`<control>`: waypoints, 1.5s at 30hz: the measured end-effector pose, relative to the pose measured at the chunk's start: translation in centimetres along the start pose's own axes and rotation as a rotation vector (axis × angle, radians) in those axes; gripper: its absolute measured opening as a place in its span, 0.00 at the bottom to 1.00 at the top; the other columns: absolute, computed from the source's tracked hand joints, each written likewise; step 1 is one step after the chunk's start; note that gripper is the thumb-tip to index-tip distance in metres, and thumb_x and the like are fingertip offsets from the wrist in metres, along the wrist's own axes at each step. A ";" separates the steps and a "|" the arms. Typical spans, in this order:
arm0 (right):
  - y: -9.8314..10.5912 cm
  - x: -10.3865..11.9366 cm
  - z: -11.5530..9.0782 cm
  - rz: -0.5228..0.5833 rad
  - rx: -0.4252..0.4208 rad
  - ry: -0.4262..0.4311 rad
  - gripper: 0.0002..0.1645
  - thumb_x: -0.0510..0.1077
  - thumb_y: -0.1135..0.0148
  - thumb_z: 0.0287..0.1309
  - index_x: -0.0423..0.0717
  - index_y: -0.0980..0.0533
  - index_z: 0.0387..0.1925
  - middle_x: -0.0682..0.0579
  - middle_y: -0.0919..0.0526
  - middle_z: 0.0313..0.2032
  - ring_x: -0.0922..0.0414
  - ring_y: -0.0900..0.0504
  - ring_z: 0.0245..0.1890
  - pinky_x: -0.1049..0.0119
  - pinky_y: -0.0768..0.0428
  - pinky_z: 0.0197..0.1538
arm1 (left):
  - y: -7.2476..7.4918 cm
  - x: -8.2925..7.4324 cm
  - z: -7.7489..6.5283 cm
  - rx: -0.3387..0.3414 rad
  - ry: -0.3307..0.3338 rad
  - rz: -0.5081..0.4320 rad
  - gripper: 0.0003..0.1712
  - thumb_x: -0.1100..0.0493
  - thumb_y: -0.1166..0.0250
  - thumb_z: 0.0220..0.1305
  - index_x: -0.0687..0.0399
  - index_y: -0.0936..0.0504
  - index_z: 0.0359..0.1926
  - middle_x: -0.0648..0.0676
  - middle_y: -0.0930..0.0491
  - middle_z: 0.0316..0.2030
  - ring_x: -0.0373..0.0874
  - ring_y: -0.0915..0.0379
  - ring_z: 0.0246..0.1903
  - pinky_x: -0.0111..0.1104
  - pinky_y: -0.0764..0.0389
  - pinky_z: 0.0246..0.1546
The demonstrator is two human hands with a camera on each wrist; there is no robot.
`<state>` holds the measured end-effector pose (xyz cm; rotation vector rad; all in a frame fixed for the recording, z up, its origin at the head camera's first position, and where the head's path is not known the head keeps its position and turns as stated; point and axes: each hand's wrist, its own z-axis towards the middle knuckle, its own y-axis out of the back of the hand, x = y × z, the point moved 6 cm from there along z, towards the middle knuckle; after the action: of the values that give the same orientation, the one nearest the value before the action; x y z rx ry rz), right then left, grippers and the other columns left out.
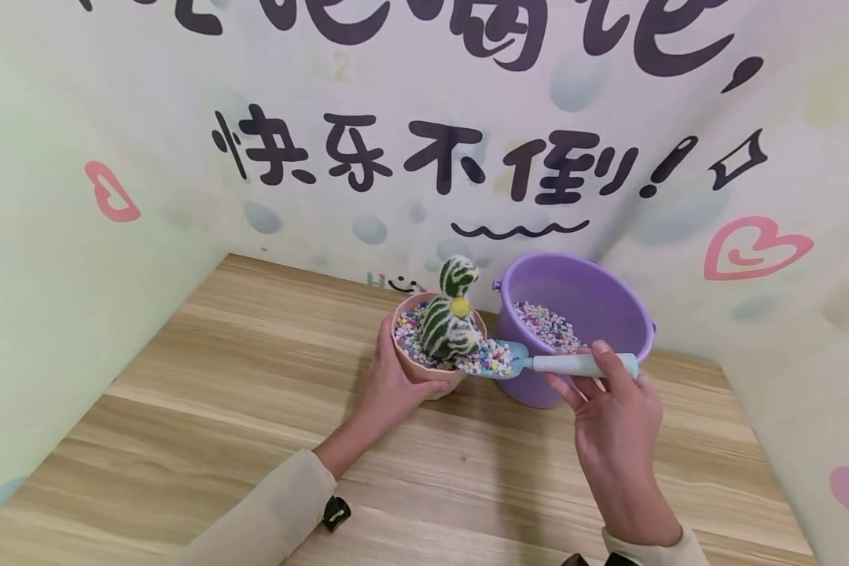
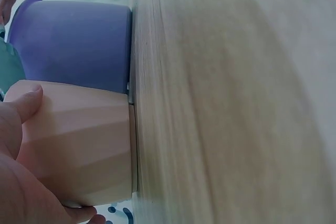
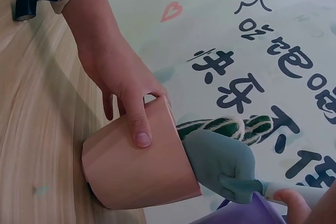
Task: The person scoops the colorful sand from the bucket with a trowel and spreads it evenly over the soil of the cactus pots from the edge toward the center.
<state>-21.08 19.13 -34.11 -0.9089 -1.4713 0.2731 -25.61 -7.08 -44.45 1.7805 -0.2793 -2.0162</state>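
Observation:
My left hand (image 1: 391,385) grips the side of a pink flowerpot (image 1: 424,369), its thumb along the near wall. In the pot stands a green-and-white striped cactus (image 1: 442,326) with a yellow flower, amid colourful pebbles (image 1: 409,330). With my right hand (image 1: 619,420) I hold a light blue hand trowel (image 1: 583,365) by its handle. The trowel's blade carries a heap of pebbles (image 1: 495,358), its tip at the pot's right rim. In the right wrist view the blade's underside (image 3: 220,158) shows beside the pot (image 3: 139,158).
A purple bucket (image 1: 573,291) with more coloured pebbles (image 1: 546,326) inside stands right of the pot, partly below the trowel handle. Both stand on a wood-grain table (image 1: 219,377). Behind rises a printed wall covering (image 1: 368,71) with large dark characters.

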 end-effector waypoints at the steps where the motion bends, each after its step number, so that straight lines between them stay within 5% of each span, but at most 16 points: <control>1: -0.1 0.1 0.0 -0.009 -0.001 0.002 0.09 0.35 0.33 0.58 0.36 0.27 0.35 0.45 0.17 0.27 0.48 0.13 0.25 0.48 0.16 0.32 | 0.0 0.0 0.0 0.005 0.005 -0.002 0.76 0.43 0.16 0.33 0.30 0.61 0.75 0.54 0.40 0.71 0.55 0.38 0.66 0.53 0.32 0.62; 13: -0.8 0.7 0.4 -0.072 0.048 -0.005 0.13 0.35 0.33 0.58 0.37 0.27 0.42 0.44 0.16 0.27 0.47 0.12 0.27 0.50 0.15 0.31 | 0.5 -1.0 1.6 0.206 -0.042 -0.095 0.80 0.48 0.16 0.35 0.36 0.69 0.76 0.58 0.54 0.74 0.56 0.48 0.71 0.51 0.41 0.68; 28: -0.7 1.1 0.4 -0.087 0.058 -0.029 0.10 0.36 0.33 0.57 0.38 0.26 0.39 0.45 0.15 0.27 0.48 0.13 0.26 0.50 0.15 0.34 | 0.2 -1.7 0.7 0.070 -0.018 0.056 0.78 0.39 0.18 0.34 0.39 0.64 0.77 0.62 0.48 0.72 0.61 0.42 0.67 0.55 0.36 0.64; 45: -0.3 0.7 0.2 -0.091 0.072 -0.072 0.09 0.36 0.33 0.58 0.38 0.26 0.38 0.46 0.16 0.27 0.47 0.12 0.28 0.50 0.16 0.35 | 0.6 -0.8 1.3 0.184 -0.045 0.003 0.79 0.45 0.16 0.34 0.35 0.65 0.77 0.57 0.50 0.74 0.58 0.45 0.69 0.54 0.38 0.66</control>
<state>-21.33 19.47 -33.42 -0.7790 -1.5548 0.2926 -26.75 -7.40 -43.33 1.8416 -0.4955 -2.0885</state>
